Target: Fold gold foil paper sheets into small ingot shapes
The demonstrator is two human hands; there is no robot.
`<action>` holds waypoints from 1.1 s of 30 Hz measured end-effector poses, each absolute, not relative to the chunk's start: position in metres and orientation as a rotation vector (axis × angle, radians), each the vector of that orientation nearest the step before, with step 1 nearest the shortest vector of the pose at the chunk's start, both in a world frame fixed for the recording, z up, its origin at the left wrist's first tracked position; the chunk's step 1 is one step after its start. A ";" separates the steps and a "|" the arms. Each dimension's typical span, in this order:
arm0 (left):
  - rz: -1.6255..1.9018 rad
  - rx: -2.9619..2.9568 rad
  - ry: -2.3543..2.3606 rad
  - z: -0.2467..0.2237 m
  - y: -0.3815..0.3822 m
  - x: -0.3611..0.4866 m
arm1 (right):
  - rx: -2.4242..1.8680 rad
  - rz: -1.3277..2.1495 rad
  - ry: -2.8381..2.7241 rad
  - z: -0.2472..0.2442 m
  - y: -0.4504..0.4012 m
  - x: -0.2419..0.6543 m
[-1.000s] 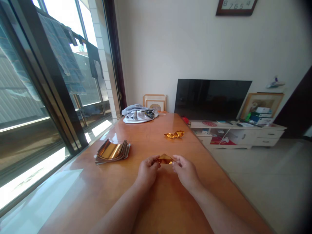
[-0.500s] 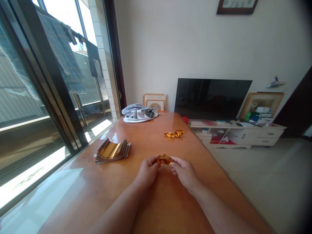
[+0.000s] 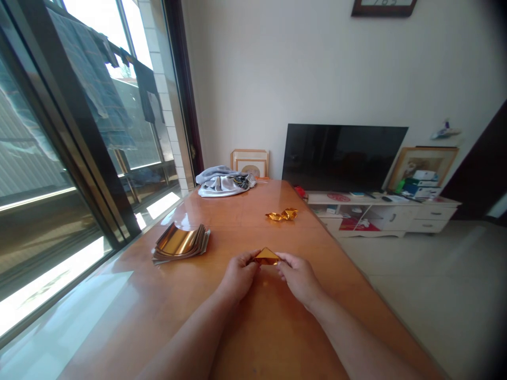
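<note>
A small folded piece of gold foil paper [image 3: 266, 256], with a triangular top, is held between my two hands above the table. My left hand [image 3: 242, 272] pinches its left end, and my right hand [image 3: 295, 272] pinches its right end. Beyond them lie folded gold foil pieces [image 3: 282, 215] on the wooden table [image 3: 237, 221]. To the left rests a curved stack of gold foil sheets [image 3: 180, 244], its edges fanned at the right.
Grey cloth [image 3: 225, 182] lies bunched at the table's far end. The table's right edge slopes down toward the floor side. Behind stand a television [image 3: 343, 158] and a white cabinet [image 3: 423, 216]. A glass sliding door runs along the left.
The foil between my hands now shows a flatter, smoother triangular face. My hands have hardly moved, and the whole view has shifted slightly.
</note>
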State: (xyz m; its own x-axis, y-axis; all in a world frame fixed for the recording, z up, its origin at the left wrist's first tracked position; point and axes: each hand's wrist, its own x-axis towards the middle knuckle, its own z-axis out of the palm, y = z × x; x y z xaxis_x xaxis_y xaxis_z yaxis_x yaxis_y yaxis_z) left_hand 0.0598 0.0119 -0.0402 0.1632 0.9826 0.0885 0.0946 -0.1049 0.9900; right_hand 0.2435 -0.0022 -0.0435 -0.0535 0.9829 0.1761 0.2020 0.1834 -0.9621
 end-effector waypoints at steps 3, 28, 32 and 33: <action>1.088 1.489 1.099 -0.040 0.013 0.059 | -1.189 0.964 -1.502 -0.042 -0.004 0.244; 1.130 1.477 1.271 -0.049 0.018 0.058 | -1.287 0.977 -1.316 -0.048 0.001 0.243; 1.115 1.510 1.304 -0.046 0.017 0.057 | -1.278 0.964 -1.335 -0.051 0.002 0.243; 1.113 1.510 1.311 -0.045 0.017 0.058 | -1.274 0.967 -1.339 -0.050 0.001 0.243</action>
